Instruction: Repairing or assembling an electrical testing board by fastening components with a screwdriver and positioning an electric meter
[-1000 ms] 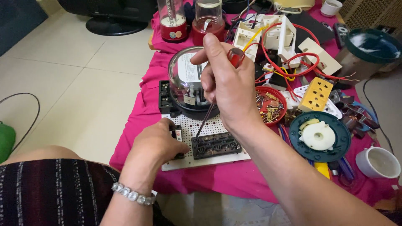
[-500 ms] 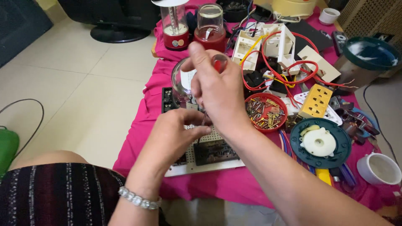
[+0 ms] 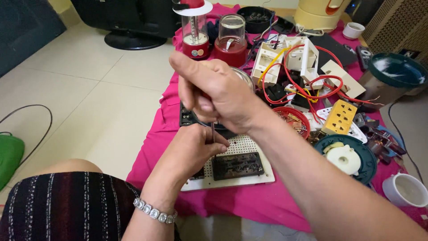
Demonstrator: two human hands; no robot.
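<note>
Tiled floor, pink cloth (image 3: 249, 205) spread over it as a work mat, cluttered with electrical parts.

Right hand (image 3: 218, 93) is closed in a fist around a screwdriver (image 3: 213, 138), shaft pointing straight down; handle hidden inside the fist, only the thin shaft shows below. Tip lands at the top left edge of a black socket module (image 3: 237, 166), which sits on a white perforated board (image 3: 249, 147) near the front edge of the cloth. Vertical hold looks meant to keep the tip seated.

Left hand (image 3: 191, 151) rests on the board's left part, fingers curled and pressed together right beside the shaft, touching or nearly so; likely steadying both board and tip. Can't tell if it pinches anything. Bracelet (image 3: 154, 212) on that wrist.

Around it:
- glass jar behind the right hand, mostly hidden
- red bowl (image 3: 294, 119) of small bits just right of the board, within reach
- yellow socket (image 3: 339, 117) and a tangle of red wires (image 3: 312, 85) with white switch boxes further back
- teal disc with white hub (image 3: 345, 158) to the right, white cup (image 3: 408, 189) beyond it
</note>
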